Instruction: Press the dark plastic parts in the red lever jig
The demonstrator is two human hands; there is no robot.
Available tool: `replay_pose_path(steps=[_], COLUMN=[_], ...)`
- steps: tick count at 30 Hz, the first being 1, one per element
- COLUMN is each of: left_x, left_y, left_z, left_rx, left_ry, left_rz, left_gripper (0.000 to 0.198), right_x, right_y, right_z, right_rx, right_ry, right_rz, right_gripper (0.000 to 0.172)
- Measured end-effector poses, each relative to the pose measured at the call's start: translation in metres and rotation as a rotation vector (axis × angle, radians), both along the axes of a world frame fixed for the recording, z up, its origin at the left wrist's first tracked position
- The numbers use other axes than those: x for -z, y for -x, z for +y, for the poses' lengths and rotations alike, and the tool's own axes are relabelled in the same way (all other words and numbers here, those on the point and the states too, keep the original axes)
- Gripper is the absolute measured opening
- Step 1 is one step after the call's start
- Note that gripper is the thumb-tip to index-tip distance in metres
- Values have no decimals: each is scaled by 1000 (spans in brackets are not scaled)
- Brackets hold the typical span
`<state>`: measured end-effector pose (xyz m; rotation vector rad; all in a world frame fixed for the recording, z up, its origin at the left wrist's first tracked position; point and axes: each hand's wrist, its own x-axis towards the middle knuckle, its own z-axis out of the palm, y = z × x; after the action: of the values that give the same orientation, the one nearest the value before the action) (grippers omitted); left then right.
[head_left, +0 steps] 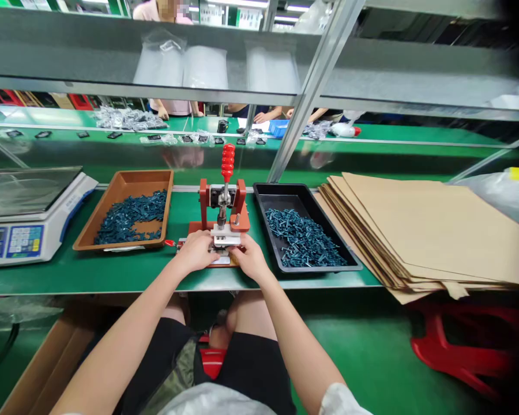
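A small toggle press (222, 210) with an upright red handle (228, 163) stands on the green bench. At the left side of its metal fixture (225, 237) is my left hand (196, 251), fingers bent and closed at the block. My right hand (249, 257) touches the fixture's right side, thumb and fingers drawn together. Whatever lies between the fingertips is too small to make out. Left of the press, a brown tray (123, 178) holds dark blue-green flat pieces (134, 216). To the right, a black tray (281, 191) holds thin dark teal parts (305, 237).
A scale (38, 219) sits at the far left. Stacked brown cardboard sheets (436, 230) lie at the right. Behind the press run a metal frame post (313, 86) and a second bench (199, 123), where people's hands show. A red stool (450, 346) is at lower right.
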<state>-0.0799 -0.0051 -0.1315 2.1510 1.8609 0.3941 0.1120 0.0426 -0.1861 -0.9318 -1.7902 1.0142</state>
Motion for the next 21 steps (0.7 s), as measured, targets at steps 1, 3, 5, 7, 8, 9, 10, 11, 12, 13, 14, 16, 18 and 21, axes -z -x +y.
replay_pose_path(steps=[1,3,5,7,8,9,10,11,12,13,14,16,18,21], left_x=[0,0,1,2,3,4,4,5,5,6,6,7,7,6], left_y=[1,2,2,2,2,3,3,3,3,3,3,1,-1,4], left_z=[0,0,0,0,0,-1,-1,-1,-2,-2,-1,-1,-4,-14], left_rx=[-4,-4,6,9,10,10,10,10,9,7,4,-3,-5,60], left_ry=[14,19,3,-10,-12,-14,-17,-20,-23,-29,-36,-56,-74,-150], left_rz=[-10,-31,-55,-74,-78,-79,-79,-77,-76,-77,-79,-83,-83,-77], left_gripper=[34,35,34,32,31,30,29,28,28,28,28,28,24,22], right_x=[-1,0,3,8,9,11,11,11,11,10,10,8,7,5], right_y=[4,10,15,19,20,21,22,22,22,22,21,20,19,19], right_z=[2,5,6,6,5,4,3,2,1,1,0,-1,-1,-2], right_rx=[-14,-38,-53,-60,-59,-55,-52,-51,-52,-51,-46,-30,-20,-23], right_ry=[-5,30,72,79,73,65,55,41,16,-22,-70,-173,-234,-241], right_rz=[2,7,0,-11,-15,-19,-24,-32,-41,-51,-59,-67,-71,-75], right_gripper=[14,19,20,20,20,20,20,21,21,22,22,24,26,28])
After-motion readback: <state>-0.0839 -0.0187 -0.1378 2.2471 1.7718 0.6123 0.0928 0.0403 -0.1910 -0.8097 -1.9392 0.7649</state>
